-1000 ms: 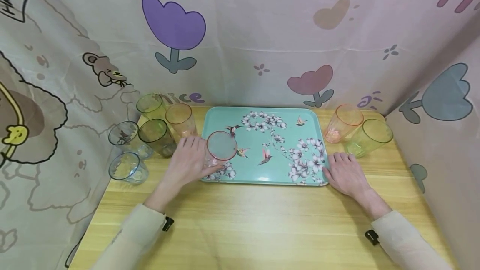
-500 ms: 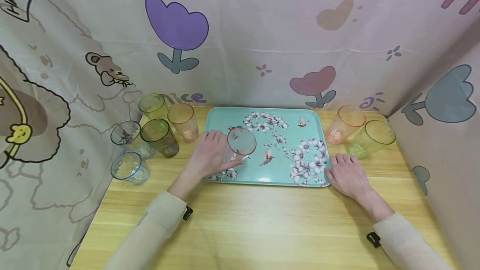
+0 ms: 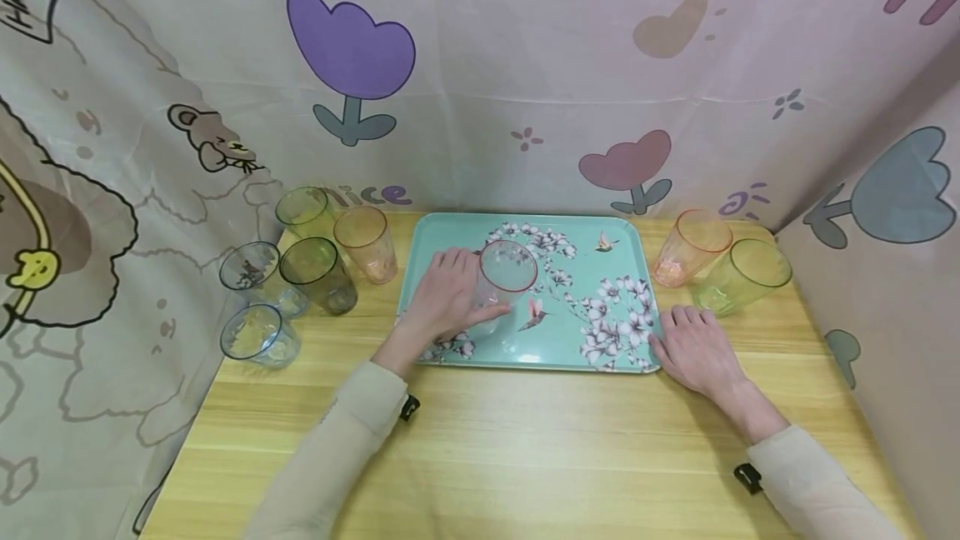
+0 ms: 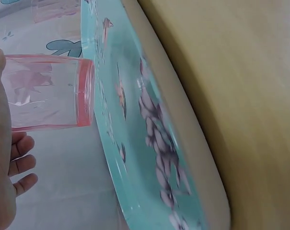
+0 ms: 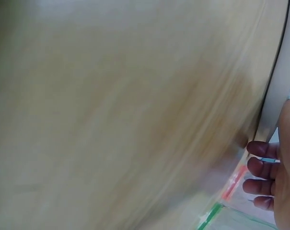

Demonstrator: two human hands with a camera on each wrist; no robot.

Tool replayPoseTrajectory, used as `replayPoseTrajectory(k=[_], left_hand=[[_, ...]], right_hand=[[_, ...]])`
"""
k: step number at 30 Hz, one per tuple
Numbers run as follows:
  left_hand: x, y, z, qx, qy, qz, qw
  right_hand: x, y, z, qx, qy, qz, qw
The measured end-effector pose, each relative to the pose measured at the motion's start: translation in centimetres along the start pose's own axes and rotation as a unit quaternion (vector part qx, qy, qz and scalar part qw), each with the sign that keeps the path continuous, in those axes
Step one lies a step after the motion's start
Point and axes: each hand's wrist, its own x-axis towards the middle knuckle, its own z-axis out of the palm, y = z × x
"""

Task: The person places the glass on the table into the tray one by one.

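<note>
Tumbler, clear with a red rim [image 4: 49, 93], held upright between thumb and fingers of the left hand [image 3: 447, 290] over the mint-green, flower-printed tray [image 3: 465, 232]; base touching or not, can't tell! A loosened grip could tip it. The right hand [image 3: 697, 350] lies relaxed, holding nothing, at the tray's corner; one nudge might shift it. Five see-through tumblers [image 3: 322, 282] crowd the wooden worktop [image 3: 570, 457] leftward; an orange tumbler [image 3: 686, 252] and yellow-green tumbler [image 3: 738, 282] hem in the right.

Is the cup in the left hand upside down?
No, it's upright: the head view shows the cup's open mouth facing up, and the left wrist view shows its base towards the tray.
</note>
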Motion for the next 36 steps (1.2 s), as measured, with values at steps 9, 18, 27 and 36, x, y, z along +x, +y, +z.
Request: replayPoseTrajectory(k=[9,18,27,36], left_hand=[[2.4,1.0,1.3,-0.016,-0.027,-0.02,0.9993],[3.9,2.0,2.9,-0.035,-0.043,-0.029,0.998],[5.9,2.5,3.7,-0.034,-0.048,-0.033,0.9977],[8.3,3.1,4.5,-0.062,-0.041,-0.027,0.9969]], right_hand=[[0.1,0.1,0.1,-0.008,0.013,-0.014,1.0],[0.1,0.1,0.1,-0.006,0.016,-0.014,1.0],[0.0,0.1,0.0,-0.007,0.013,-0.013,1.0],[0.0,0.0,0.1,-0.007,0.013,-0.012,1.0]])
